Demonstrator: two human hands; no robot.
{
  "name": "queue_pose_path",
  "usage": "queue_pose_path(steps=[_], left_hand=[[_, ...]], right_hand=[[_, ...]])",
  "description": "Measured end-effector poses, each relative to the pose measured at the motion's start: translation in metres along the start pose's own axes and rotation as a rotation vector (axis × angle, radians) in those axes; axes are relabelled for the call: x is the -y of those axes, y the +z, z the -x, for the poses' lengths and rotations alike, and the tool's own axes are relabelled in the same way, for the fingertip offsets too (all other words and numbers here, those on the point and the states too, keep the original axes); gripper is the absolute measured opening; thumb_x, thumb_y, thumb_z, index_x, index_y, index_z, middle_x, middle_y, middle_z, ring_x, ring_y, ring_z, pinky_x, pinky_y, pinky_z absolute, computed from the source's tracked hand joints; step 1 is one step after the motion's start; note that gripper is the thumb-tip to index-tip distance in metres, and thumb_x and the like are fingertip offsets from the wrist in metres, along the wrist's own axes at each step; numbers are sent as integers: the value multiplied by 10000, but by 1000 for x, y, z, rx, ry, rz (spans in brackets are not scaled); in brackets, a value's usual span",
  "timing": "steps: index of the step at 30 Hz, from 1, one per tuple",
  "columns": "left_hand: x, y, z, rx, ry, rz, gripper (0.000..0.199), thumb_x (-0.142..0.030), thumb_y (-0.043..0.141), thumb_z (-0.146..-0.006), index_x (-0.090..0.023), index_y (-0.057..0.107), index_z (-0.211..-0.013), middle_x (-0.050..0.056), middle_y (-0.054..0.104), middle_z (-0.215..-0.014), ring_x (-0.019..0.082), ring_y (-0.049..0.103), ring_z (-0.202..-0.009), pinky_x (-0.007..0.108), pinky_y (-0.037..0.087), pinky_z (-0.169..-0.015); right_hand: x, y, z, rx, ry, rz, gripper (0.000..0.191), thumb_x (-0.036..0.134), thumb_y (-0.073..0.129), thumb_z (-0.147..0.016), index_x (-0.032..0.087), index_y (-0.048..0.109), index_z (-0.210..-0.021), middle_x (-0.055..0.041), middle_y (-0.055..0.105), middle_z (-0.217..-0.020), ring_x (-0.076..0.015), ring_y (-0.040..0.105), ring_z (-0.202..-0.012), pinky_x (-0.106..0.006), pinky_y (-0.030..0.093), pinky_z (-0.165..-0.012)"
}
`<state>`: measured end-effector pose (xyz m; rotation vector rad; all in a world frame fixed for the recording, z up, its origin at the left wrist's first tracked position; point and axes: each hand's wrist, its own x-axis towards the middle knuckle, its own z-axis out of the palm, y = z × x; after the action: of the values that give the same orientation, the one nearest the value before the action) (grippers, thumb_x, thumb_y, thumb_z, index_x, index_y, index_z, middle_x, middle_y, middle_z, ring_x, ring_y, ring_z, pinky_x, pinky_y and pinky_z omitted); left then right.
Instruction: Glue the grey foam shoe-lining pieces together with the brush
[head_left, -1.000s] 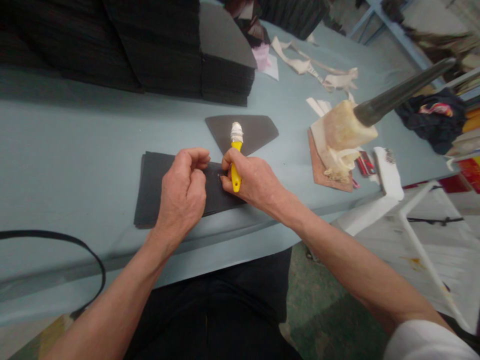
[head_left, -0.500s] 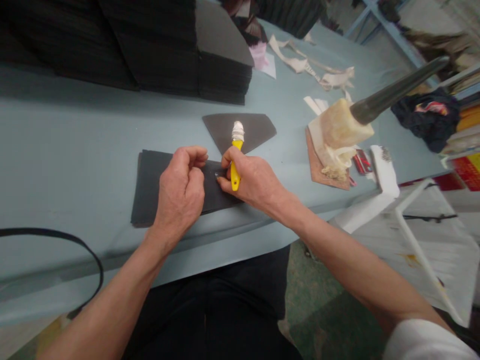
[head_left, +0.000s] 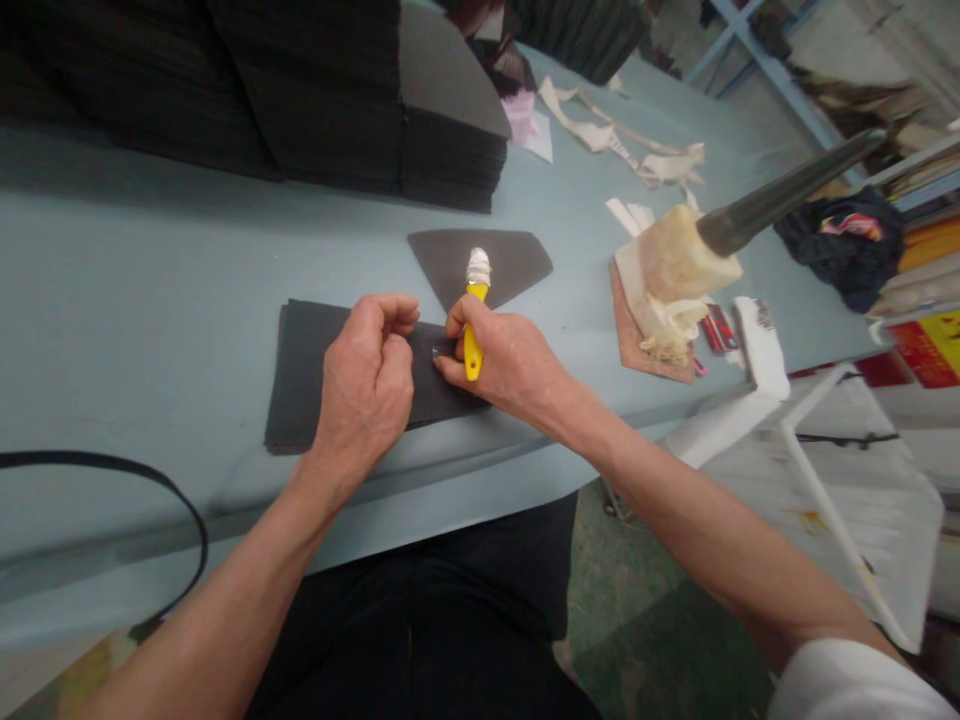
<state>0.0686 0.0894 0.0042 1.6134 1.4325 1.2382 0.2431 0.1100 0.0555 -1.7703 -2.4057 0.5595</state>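
Observation:
My right hand is closed around a yellow-handled tool with a lumpy white end pointing away from me. The handle has a hole at its near end. At the thumb tip of that hand is a small shiny spot, too small to name. My left hand rests on a stack of dark flat pieces, fingers curled; what they may hold is hidden. The right fingertips are at the right part of the same stack. Just beyond lies a single dark piece with slanted edges, partly behind the tool.
Tall stacks of dark pieces stand at the back left. On the right, a dark-handled brush sits in a pale, glue-crusted block on a brown board. Pale strips lie behind it. A black strap loops at left.
The view has shifted slightly. Both hands keep nearly the same place and grip on the stack and the yellow-handled tool.

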Motion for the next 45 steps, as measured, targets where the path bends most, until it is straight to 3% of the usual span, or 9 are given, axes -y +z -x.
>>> queue_pose_path(steps=[5, 9, 13, 21, 32, 37, 45], left_hand=[[0, 0, 0, 7, -3, 6, 301, -202, 438, -905, -233, 634, -1130, 52, 743, -1121, 211, 707, -1052, 387, 595, -1027], [0, 1, 1, -4, -1, 6, 297, -206, 445, -906, -225, 640, -1130, 51, 738, -1119, 207, 700, -1041, 373, 595, -1024], [0, 2, 1, -11, -10, 6, 293, -216, 450, -917, -224, 642, -1138, 54, 734, -1112, 212, 695, -1031, 383, 596, -1022], [0, 3, 2, -22, -7, 20, 298, -219, 441, -920, -221, 634, -1148, 42, 714, -1107, 198, 690, -1047, 352, 580, -1037], [-2, 6, 4, -79, -32, 91, 314, -157, 427, -915, -211, 626, -1152, 41, 719, -1136, 185, 688, -1046, 349, 578, -1031], [-2, 7, 5, -115, -39, 122, 320, -109, 426, -915, -224, 627, -1135, 35, 728, -1144, 191, 697, -1049, 365, 586, -1037], [2, 10, 4, -125, -11, 130, 319, -108, 437, -896, -228, 622, -1128, 32, 730, -1128, 171, 694, -1052, 334, 570, -1029]], right_hand=[[1, -3, -2, 37, -33, 36, 288, 234, 745, -928, 176, 626, -1184, -32, 739, -916, -191, 652, -791, -294, 360, -699], [3, -7, 2, 97, -143, 150, 183, 236, 658, -1005, 176, 671, -1177, -68, 755, -986, -190, 641, -815, -301, 339, -702], [11, -12, 8, 157, -153, 301, 172, 238, 593, -1055, 186, 701, -1179, -99, 756, -1031, -181, 612, -781, -307, 296, -665], [26, -17, 8, 245, -187, 504, 168, 121, 554, -1039, 190, 701, -1084, -86, 746, -924, -178, 574, -706, -345, 205, -599], [20, -26, -8, 332, -297, 560, 164, 128, 558, -1052, 170, 712, -1092, -88, 757, -893, -178, 570, -662, -353, 199, -599], [27, -25, -8, 385, -276, 594, 240, 70, 522, -1014, 155, 710, -1138, -97, 760, -928, -162, 513, -632, -347, 196, -588], [24, -14, -4, 327, -244, 558, 240, 99, 455, -1037, 145, 685, -1088, -76, 749, -888, -161, 543, -672, -331, 194, -590]])
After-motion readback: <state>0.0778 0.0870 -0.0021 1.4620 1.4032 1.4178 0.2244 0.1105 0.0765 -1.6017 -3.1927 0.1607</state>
